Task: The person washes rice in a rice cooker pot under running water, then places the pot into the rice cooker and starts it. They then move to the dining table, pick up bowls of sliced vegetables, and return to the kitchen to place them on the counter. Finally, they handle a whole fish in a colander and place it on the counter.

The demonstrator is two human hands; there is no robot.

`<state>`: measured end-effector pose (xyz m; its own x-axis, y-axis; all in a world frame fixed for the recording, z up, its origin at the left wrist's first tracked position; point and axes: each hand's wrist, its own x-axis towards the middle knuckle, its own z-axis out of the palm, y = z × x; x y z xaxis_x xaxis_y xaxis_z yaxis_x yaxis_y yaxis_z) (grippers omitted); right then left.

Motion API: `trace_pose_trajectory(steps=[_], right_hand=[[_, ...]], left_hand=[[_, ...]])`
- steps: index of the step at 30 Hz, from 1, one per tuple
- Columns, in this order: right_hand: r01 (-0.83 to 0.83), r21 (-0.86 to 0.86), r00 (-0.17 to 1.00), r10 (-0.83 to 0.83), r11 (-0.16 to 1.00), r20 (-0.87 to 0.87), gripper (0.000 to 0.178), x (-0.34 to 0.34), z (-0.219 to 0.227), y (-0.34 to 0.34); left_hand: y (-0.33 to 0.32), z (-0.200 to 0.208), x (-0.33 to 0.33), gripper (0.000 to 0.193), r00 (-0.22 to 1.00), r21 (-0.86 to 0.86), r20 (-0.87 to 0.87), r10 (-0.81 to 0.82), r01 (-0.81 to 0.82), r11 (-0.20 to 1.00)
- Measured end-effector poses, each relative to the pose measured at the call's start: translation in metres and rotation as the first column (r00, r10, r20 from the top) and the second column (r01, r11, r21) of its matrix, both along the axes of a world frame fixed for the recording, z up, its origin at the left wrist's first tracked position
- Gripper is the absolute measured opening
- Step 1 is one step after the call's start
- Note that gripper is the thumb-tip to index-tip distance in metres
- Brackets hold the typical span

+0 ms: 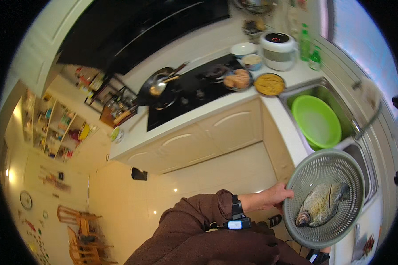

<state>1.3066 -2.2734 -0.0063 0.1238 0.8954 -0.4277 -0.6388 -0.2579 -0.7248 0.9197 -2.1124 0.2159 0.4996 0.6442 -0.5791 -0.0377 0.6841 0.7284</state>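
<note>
A grey plastic colander (292, 176) is held up at the right, with a whole fish (323, 204) lying in it. The fish has cuts across its side. My left hand (276, 195) grips the colander's left rim, thumb over the edge. Only my right wrist (325, 250) shows below the colander; the bowl hides that hand and its fingers. Just beyond the colander, a green plastic basin (303, 104) sits in the metal sink (327, 86).
A faucet (369, 121) leans over the sink. Along the counter stand a white rice cooker (278, 51), green bottles (304, 42), bowls and a plate of yellow food (269, 84). A wok (152, 86) rests on the black stove (190, 97). Knife-like metal (356, 240) lies near my right wrist.
</note>
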Motion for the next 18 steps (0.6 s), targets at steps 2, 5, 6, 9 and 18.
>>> trace_pose_trajectory(steps=[2,5,6,9,18], right_hand=[[-0.088,0.010,0.996,0.088,0.996,-0.006,0.040,-0.055,0.035,0.016],[-0.225,0.030,0.974,0.224,0.974,0.007,0.042,-0.146,0.103,0.025],[-0.263,0.041,0.965,0.263,0.964,0.017,0.043,-0.179,0.130,0.021],[-0.416,0.072,0.909,0.417,0.907,0.001,0.045,-0.298,0.185,0.025],[-0.849,0.267,0.434,0.890,0.457,-0.142,0.053,-0.663,0.253,0.080]], left_hand=[[-0.025,0.020,-0.069,0.031,0.999,0.032,-0.033,0.039,-0.037,0.999],[-0.079,0.061,-0.148,0.033,0.988,0.022,0.024,0.155,-0.155,0.988],[-0.101,0.078,-0.174,0.033,0.980,0.019,0.087,0.180,-0.182,0.983],[-0.157,0.107,-0.278,0.035,0.940,0.004,0.010,0.341,-0.341,0.940],[-0.300,0.120,-0.519,0.035,0.639,0.013,-0.056,0.767,-0.768,0.640]])
